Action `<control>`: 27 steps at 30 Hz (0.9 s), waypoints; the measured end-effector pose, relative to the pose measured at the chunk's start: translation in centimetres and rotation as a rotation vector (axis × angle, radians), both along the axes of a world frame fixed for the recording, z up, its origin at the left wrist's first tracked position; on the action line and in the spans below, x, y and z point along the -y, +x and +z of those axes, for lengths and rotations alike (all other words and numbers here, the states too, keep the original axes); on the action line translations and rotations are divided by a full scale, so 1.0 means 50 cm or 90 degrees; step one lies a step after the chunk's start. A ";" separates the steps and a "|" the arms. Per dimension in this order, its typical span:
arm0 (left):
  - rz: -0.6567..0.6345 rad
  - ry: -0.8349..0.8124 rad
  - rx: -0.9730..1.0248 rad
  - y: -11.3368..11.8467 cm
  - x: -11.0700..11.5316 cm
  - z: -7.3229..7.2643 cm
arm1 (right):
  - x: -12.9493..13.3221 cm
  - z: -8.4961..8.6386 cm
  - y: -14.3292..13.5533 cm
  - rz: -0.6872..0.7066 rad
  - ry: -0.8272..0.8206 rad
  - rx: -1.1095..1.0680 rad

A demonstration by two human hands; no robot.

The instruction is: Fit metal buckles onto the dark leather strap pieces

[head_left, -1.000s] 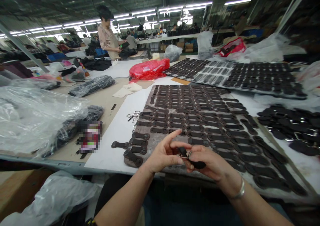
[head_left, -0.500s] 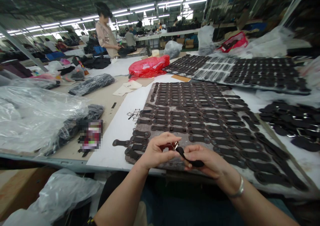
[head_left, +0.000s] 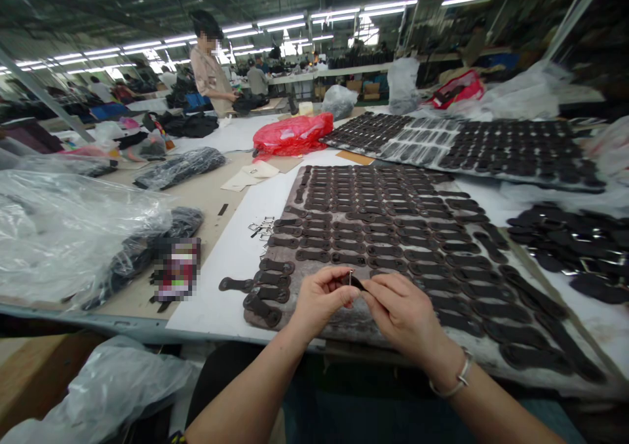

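Over the front edge of the grey board point(head_left: 307, 300), both hands meet at one small work piece. My left hand point(head_left: 319, 301) is closed, pinching a small metal ring point(head_left: 350, 277) between thumb and fingers. My right hand point(head_left: 405, 308) grips a dark strap tab point(head_left: 360, 285), whose end is at the ring; whether it passes through is hidden by the fingers. Rows of dark tabs point(head_left: 386, 251), wider at both ends, lie on the board around and beyond my hands. Loose metal rings point(head_left: 265, 226) lie on white paper to the left.
At right is a heap of black tabs with metal rings point(head_left: 582, 241). A second board of tabs point(head_left: 511, 143) lies behind. A red plastic bag point(head_left: 293, 134), clear plastic wrapping point(head_left: 73, 224) and a wrapped dark bundle point(head_left: 181, 167) stand around. Across the table, a person point(head_left: 211, 71) handles dark material.
The strap tab's end has come up to the ring. My right hand has turned over it, hiding most of the tab, and the ring now stands edge-on.
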State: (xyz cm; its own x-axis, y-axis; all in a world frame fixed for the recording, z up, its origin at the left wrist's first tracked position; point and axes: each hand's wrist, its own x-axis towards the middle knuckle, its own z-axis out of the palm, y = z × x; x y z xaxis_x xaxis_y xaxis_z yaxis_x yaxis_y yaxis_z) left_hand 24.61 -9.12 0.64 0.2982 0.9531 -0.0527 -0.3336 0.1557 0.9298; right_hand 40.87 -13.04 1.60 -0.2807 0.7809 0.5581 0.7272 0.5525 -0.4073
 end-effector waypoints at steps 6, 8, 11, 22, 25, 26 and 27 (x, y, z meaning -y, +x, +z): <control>0.042 0.041 -0.090 0.004 0.000 -0.006 | -0.005 -0.003 -0.005 0.011 -0.025 -0.021; 0.044 0.108 -0.149 -0.002 -0.002 -0.009 | -0.010 0.002 -0.002 0.048 -0.046 -0.015; -0.004 0.197 -0.233 -0.010 -0.004 -0.010 | -0.015 0.007 0.002 0.110 -0.091 -0.036; -0.096 -0.038 -0.031 0.009 0.009 -0.011 | -0.016 0.009 0.004 -0.014 -0.196 -0.193; -0.120 -0.080 -0.006 0.012 0.011 -0.017 | -0.016 0.011 0.006 0.027 -0.229 -0.219; -0.124 -0.087 -0.004 0.013 0.010 -0.018 | -0.015 0.011 0.006 0.034 -0.242 -0.227; -0.129 -0.089 -0.001 0.012 0.009 -0.018 | -0.015 0.011 0.007 0.038 -0.252 -0.233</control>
State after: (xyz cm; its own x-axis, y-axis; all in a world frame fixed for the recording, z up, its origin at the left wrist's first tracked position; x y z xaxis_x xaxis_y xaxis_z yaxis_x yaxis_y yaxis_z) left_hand 25.21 -9.59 -0.26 0.4823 0.8571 -0.1808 -0.2814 0.3471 0.8946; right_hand 41.19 -12.31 2.17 -0.1733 0.9401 0.2934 0.4709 0.3408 -0.8137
